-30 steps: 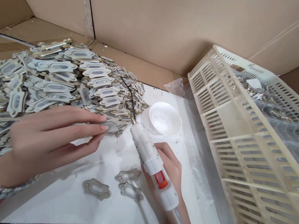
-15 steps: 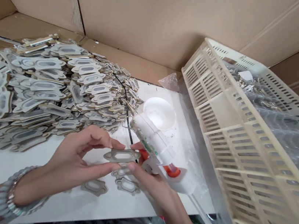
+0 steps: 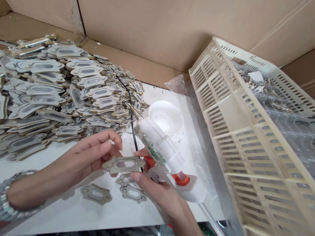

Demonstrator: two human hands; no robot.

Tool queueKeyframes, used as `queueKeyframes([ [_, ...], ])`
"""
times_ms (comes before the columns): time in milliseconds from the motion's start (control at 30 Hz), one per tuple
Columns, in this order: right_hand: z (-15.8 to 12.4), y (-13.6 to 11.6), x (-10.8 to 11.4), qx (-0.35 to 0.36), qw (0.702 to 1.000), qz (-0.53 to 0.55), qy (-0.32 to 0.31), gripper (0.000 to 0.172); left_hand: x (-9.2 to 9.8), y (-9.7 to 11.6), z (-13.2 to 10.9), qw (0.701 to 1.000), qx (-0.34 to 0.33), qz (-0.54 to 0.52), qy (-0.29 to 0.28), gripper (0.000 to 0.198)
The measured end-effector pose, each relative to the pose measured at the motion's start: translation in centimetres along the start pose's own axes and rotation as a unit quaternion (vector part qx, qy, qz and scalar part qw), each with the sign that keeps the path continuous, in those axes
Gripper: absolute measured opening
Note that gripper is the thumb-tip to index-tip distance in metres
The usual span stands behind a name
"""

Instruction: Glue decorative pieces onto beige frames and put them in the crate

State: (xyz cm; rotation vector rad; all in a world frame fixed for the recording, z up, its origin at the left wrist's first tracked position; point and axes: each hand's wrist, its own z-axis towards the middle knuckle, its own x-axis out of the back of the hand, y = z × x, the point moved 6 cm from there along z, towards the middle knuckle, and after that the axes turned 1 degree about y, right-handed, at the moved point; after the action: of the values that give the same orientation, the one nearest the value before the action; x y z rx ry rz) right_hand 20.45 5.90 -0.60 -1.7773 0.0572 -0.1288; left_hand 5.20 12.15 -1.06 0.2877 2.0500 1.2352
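In my right hand is a hot glue gun with a clear barrel and an orange trigger. Its thumb and fingertip also pinch one end of a flat grey-beige plate with a long oval opening. My left hand is just behind the plate's other end, thumb off it and fingers loosely curled; whether a fingertip touches the plate's back is hidden. Below lie a single similar plate and a small group of outlined oval-holed pieces on the white tabletop.
A large heap of similar plates covers the left side. A white bowl sits behind the glue gun. At right stands a cream plastic crate with bagged metal pieces. A black cable runs from the heap; cardboard walls rise behind.
My left thumb has come off the plate and its fingers have drawn back and curled. The plate now tilts in my right hand's pinch. The glue gun stays in the right hand.
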Motion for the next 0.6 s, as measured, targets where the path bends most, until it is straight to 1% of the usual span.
queueKeyframes([
  [67,0.0,-0.5,-0.1,0.027,1.000,0.012,0.002,0.029,-0.8,-1.0,-0.1,0.991,0.103,-0.078,-0.041,0.035],
  [100,0.0,-0.7,-0.1,0.034,0.999,0.012,0.003,0.030,-1.1,-1.4,-0.3,0.983,0.141,-0.108,-0.056,0.034],
  [167,-0.1,-0.9,-0.2,0.038,0.999,0.002,0.004,0.032,-1.5,-2.2,-0.6,0.968,0.189,-0.145,-0.076,0.031],
  [267,-0.1,-0.9,-0.5,0.034,0.999,-0.013,-0.007,0.034,-1.4,-3.2,-0.8,0.954,0.227,-0.176,-0.084,0.028],
  [367,-0.1,-0.7,-0.9,0.022,0.999,-0.010,-0.029,0.032,-1.4,-3.6,-1.0,0.947,0.230,-0.203,-0.096,0.025],
  [467,-0.2,-0.5,-0.6,0.026,0.999,-0.006,-0.020,0.032,-1.8,-3.0,-1.1,0.949,0.216,-0.191,-0.132,0.030],
  [533,-0.2,-0.2,0.1,0.035,0.999,-0.017,0.004,0.031,-1.8,-2.1,-1.1,0.958,0.198,-0.145,-0.145,0.041],
  [567,-0.2,-0.1,0.4,0.040,0.999,-0.029,0.011,0.030,-1.6,-1.5,-1.0,0.970,0.172,-0.094,-0.140,0.046],
  [600,-0.3,0.0,0.8,0.048,0.998,-0.042,0.017,0.029,-0.9,-0.5,-0.6,0.988,0.117,-0.011,-0.102,0.050],
])
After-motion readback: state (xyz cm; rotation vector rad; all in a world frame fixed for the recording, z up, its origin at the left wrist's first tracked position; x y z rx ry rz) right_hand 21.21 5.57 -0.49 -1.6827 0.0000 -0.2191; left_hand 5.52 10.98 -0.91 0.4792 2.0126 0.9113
